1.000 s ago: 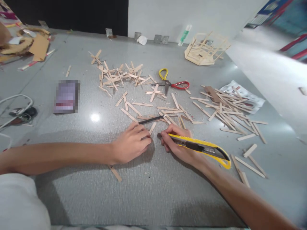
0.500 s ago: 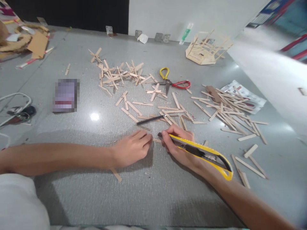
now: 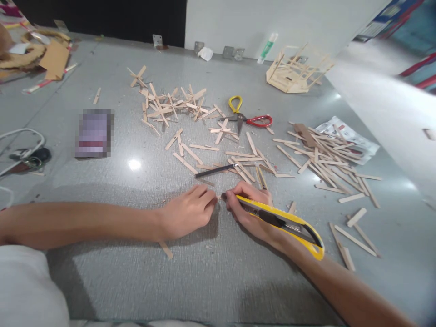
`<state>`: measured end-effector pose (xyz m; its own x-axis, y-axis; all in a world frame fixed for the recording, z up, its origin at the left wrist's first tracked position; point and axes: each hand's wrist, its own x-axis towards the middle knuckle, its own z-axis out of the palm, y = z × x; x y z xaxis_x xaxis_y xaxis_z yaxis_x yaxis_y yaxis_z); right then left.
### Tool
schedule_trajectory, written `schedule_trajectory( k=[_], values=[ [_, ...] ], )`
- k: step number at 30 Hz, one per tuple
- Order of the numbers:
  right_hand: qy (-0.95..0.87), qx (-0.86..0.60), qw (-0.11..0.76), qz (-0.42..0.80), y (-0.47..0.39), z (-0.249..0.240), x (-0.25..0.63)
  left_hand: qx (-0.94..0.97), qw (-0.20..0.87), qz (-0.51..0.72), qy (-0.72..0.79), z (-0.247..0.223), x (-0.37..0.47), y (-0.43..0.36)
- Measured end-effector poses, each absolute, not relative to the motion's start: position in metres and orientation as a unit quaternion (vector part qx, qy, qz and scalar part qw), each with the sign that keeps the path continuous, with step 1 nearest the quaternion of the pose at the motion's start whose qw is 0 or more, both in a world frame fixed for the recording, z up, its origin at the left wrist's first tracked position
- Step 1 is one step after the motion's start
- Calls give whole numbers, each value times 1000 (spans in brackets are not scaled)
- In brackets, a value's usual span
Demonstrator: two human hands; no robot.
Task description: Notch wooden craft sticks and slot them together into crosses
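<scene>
My right hand [image 3: 250, 204] is closed around a yellow box cutter [image 3: 282, 220], its blade end pointing left toward my other hand. Fingers pinched together, my left hand [image 3: 192, 209] presses a small wooden craft stick [image 3: 219, 197] to the table. Only a short bit of that stick shows between the hands, right by the blade tip; the rest is hidden. Just beyond my fingers lies a black pen-like tool [image 3: 215, 171] with a metal tip. Another stick [image 3: 165, 249] pokes out from under my left wrist.
Scissors [image 3: 240, 119] with yellow and red handles lie open among scattered sticks [image 3: 170, 106]. A larger stick pile [image 3: 327, 154] rests on a plastic packet at right. A stick-built frame [image 3: 289, 77] stands at the back right. A blurred purple item [image 3: 93, 134] and cables [image 3: 30, 156] lie left.
My right hand and the box cutter have shifted slightly left, bringing the blade end closer to my left hand. My left hand stays in place. The view has tilted a little.
</scene>
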<state>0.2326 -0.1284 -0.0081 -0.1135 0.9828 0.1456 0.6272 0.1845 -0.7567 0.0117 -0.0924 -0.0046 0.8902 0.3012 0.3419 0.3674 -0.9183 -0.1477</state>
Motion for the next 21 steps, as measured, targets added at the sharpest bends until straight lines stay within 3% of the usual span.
schedule_trajectory(
  k=[21],
  values=[
    [-711,-562,339,255,-128,-1,226,-958,146,-184,-166,-7,14,-92]
  ],
)
